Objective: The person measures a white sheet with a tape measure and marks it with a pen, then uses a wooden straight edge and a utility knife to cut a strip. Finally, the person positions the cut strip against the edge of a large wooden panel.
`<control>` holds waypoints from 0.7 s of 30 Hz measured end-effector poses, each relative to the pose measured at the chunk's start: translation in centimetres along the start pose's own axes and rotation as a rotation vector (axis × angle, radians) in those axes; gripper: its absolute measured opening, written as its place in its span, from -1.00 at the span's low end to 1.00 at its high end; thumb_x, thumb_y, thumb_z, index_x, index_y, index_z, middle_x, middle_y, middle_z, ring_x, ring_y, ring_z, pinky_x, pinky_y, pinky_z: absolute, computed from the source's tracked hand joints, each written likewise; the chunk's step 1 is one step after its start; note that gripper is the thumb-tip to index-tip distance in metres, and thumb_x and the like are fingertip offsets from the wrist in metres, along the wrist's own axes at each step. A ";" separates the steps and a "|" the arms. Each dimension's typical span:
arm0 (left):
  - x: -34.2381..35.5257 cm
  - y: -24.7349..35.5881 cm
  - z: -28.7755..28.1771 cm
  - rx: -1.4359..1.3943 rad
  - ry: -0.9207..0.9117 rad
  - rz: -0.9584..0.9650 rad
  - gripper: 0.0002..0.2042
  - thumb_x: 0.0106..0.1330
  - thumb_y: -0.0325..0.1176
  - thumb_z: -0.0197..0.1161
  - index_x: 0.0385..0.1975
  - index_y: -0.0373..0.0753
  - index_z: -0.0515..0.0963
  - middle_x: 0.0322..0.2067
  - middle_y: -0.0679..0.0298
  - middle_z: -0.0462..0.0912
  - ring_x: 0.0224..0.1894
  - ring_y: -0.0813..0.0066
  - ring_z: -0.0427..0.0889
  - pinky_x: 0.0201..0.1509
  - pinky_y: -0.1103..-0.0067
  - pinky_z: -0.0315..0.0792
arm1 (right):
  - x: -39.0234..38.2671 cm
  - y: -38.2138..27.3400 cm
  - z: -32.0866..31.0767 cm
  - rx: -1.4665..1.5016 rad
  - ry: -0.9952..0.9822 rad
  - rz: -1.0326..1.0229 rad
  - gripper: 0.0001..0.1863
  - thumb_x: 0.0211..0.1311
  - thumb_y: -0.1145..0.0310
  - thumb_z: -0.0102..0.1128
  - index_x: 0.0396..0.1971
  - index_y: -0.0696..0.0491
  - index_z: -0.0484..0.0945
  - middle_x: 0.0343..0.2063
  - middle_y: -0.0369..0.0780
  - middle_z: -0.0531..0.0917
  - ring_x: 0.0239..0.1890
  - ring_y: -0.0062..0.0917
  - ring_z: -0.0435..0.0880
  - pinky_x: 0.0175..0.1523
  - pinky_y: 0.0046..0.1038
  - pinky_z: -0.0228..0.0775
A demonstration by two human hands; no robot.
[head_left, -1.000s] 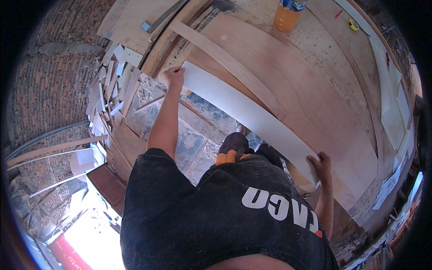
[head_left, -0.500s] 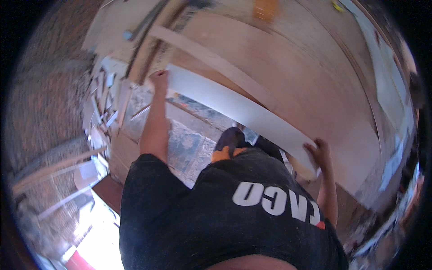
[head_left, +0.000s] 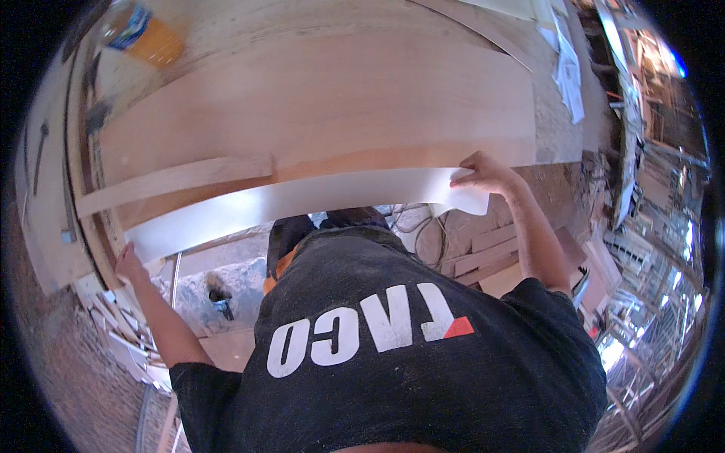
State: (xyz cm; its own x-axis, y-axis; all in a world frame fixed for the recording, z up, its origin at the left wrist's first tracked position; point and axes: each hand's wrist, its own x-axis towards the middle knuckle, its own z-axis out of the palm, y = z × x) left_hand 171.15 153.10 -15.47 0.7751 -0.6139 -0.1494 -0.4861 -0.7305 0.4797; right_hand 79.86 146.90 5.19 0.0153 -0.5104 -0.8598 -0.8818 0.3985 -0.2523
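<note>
White strip (head_left: 325,195) held near ends, apparently against sagging: left hand (head_left: 131,264) grips with fingers at nine o'clock, right hand (head_left: 487,175) likewise at two.

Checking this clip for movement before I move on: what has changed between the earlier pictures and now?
The view turned right: the bottle now shows upper left in the picture, and the white strip, which sloped down rightward, now rises rightward. Nothing was grasped or released; the left hand and right hand still hold it near its ends.
</note>
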 end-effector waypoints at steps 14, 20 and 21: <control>1.6 -0.1 -1.3 -0.210 -0.133 -0.070 -0.61 0.28 -0.23 0.41 -0.02 -0.42 0.66 -0.11 0.05 0.73 -0.12 0.22 0.69 0.01 0.36 0.59 | -1.2 17.2 -11.9 -0.242 0.160 0.103 -0.64 -0.04 0.24 0.50 -0.27 0.16 0.75 -0.42 -0.19 0.77 -0.31 -0.42 0.72 -0.20 -0.31 0.49; 0.9 1.1 -1.3 -0.235 -0.201 -0.126 -0.63 0.31 -0.26 0.37 -0.03 -0.44 0.64 -0.07 0.01 0.71 -0.07 0.18 0.68 0.06 0.30 0.59 | 1.6 19.6 -12.0 -0.039 0.268 0.153 -0.60 -0.09 0.09 0.54 -0.46 0.14 0.70 -0.55 -0.20 0.67 -0.45 -0.43 0.63 -0.33 -0.25 0.41; 1.0 1.5 -1.3 -0.234 -0.188 -0.190 -0.64 0.32 -0.26 0.37 -0.04 -0.43 0.65 -0.06 0.01 0.70 -0.07 0.17 0.68 0.05 0.29 0.59 | 2.2 20.0 -11.9 -0.023 0.263 0.168 -0.60 -0.09 0.09 0.55 -0.47 0.14 0.70 -0.55 -0.20 0.67 -0.45 -0.43 0.63 -0.34 -0.25 0.41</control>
State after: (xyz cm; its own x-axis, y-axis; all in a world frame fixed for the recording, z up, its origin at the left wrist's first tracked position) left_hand 171.70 151.75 -13.74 0.7445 -0.5337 -0.4010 -0.2175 -0.7618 0.6102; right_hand 56.67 144.67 3.57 -0.2512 -0.6201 -0.7432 -0.8721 0.4781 -0.1041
